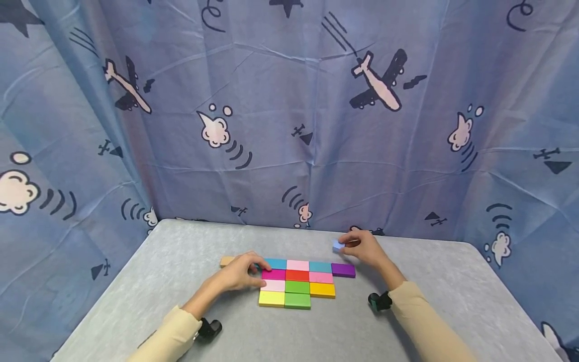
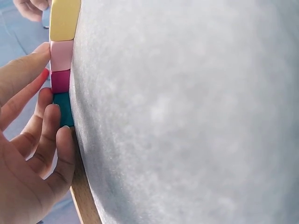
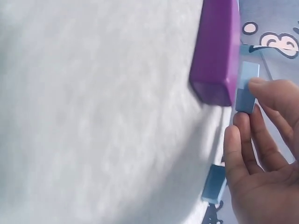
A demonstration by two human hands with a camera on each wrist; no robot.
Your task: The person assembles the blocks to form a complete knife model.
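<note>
My right hand (image 1: 365, 248) pinches a light blue block (image 1: 338, 246) between thumb and fingers, behind the purple block (image 1: 343, 270). The right wrist view shows the same light blue block (image 3: 246, 87) near the purple block (image 3: 215, 56). My left hand (image 1: 238, 272) rests at the left side of the coloured blocks, fingers spread and loosely bent. Its thumb touches the pale pink block (image 2: 61, 56); other fingertips are by the magenta block (image 2: 60, 82) and the teal block (image 2: 64, 109). A tan wooden block (image 1: 227, 261) is partly hidden behind the left hand.
Flat blocks lie edge to edge in stepped rows, including a red block (image 1: 297, 275), an orange-yellow block (image 1: 322, 290) and a yellow block (image 1: 272, 298). Another blue block (image 3: 215, 183) lies near the right hand. A printed curtain (image 1: 271, 125) hangs behind the grey-white table (image 1: 344, 332).
</note>
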